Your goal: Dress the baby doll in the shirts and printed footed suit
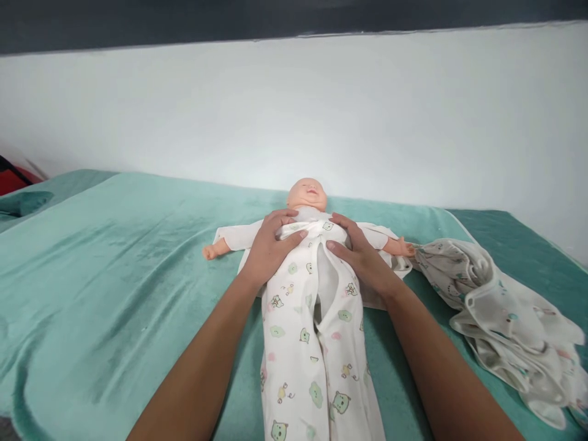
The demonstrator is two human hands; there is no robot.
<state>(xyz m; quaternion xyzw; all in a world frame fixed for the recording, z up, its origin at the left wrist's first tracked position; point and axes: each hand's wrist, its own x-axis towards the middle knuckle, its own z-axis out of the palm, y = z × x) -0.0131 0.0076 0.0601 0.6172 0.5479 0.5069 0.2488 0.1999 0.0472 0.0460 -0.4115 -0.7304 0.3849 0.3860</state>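
Observation:
A baby doll [307,193] lies on its back on a teal blanket [114,263], arms spread. It wears a white romper [303,343] printed with small animals, parted down the front. My left hand [271,248] rests on the doll's chest at the left side, fingers curled over the romper's upper edge. My right hand [361,254] lies on the chest at the right side, thumb and fingers pinching the other front edge of the romper.
A crumpled white printed cloth [505,318] lies on the blanket to the right of the doll. A white wall [294,110] runs behind the bed. Something red and dark [11,177] shows at the far left edge.

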